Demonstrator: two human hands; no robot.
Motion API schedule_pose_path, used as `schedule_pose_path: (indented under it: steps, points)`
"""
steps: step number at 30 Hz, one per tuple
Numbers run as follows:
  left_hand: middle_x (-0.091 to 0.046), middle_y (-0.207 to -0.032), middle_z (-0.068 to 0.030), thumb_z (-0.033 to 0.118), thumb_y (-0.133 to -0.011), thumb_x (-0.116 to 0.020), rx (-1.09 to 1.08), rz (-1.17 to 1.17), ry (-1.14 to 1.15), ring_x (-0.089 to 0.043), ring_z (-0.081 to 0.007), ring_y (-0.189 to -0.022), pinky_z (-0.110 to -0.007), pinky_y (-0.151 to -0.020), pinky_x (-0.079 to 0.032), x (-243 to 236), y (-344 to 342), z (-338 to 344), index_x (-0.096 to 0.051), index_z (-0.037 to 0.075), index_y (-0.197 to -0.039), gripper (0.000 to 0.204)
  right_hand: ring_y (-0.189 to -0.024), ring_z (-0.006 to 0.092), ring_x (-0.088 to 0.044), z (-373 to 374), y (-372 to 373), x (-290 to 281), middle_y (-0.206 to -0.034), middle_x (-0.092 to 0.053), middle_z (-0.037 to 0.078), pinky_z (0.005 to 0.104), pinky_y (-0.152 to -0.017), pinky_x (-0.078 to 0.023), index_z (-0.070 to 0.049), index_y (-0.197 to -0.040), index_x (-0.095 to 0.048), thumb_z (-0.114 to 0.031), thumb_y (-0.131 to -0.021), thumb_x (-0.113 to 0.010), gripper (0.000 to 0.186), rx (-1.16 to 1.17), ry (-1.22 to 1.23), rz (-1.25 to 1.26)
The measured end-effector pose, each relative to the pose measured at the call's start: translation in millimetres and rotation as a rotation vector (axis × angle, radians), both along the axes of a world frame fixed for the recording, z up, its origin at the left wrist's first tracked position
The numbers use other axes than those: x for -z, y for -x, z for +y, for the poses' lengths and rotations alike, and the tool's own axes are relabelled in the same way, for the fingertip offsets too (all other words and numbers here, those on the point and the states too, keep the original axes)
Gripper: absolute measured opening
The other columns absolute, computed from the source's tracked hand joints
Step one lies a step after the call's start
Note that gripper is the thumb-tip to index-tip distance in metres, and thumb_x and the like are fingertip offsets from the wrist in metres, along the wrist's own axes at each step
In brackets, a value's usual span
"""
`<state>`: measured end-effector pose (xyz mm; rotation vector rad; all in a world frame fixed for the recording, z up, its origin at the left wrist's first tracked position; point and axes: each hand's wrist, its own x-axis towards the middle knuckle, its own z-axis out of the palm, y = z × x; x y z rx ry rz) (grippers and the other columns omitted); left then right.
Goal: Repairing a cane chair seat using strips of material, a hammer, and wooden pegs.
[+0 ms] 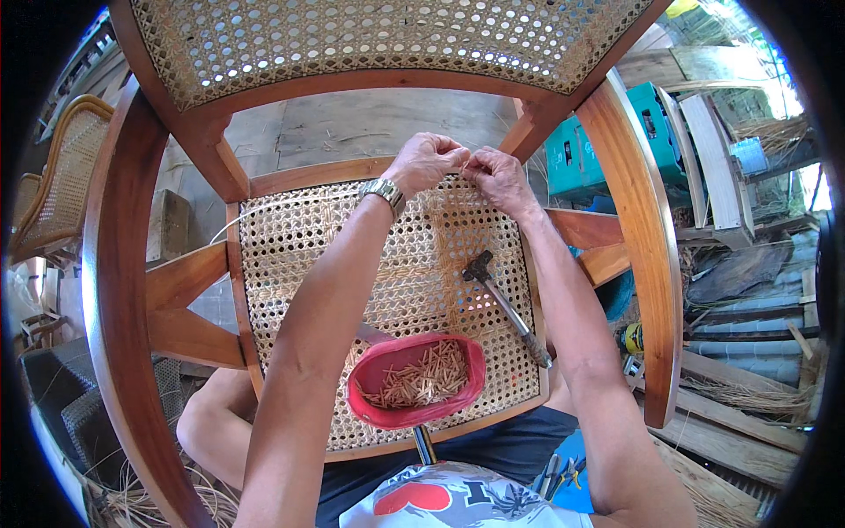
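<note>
My left hand [429,164], with a metal watch on its wrist, is over the far edge of a woven cane seat [370,273]. Beside it, my right hand [500,183] is closed, its fingertips almost meeting the left's. Both pinch at something too small to make out. The seat belongs to a wooden armchair [647,264] with a cane back [378,44]. On the seat lies a hammer [502,304], its head pointing away from me. Nearer me sits a red plastic container [370,407] full of short thin wooden pegs [431,378]. A tool handle [424,444] sticks out from under it.
A pale cane strand [282,201] curves over the seat's left far corner. Green crates [576,158] and planks [713,167] stand at right. Another cane chair [66,167] is far left. Loose cane strips [150,493] lie lower left; pliers [572,475] are by my lap.
</note>
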<state>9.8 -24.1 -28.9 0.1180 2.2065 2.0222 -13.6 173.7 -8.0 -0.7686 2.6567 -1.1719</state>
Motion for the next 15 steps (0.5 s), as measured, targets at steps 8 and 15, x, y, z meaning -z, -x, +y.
schedule_pose_path:
  steps: [8,15]
  points:
    - [-0.075,-0.095,-0.0006,0.031,-0.098,-0.073,0.021,-0.091,-0.064,-0.063,-0.0054,-0.083,-0.024,-0.072,-0.051,-10,-2,0,-0.075,0.003,-0.11,0.03,-0.083,0.0241,-0.07,3,3,-1,-0.088,-0.068,0.011,0.0357,-0.078,-0.054,-0.003,-0.095,-0.071,-0.005,-0.089,-0.071,0.006,-0.134,-0.063,0.174]
    - [-0.075,-0.097,-0.0018,0.03,-0.099,-0.073,0.015,-0.091,-0.063,-0.065,-0.006,-0.085,-0.024,-0.076,-0.052,1,4,-1,-0.075,0.002,-0.108,0.029,-0.088,0.0338,-0.068,-2,-11,8,-0.091,-0.066,0.013,0.0414,-0.076,-0.054,-0.004,-0.09,-0.066,-0.007,-0.092,-0.065,0.003,-0.048,-0.088,0.327]
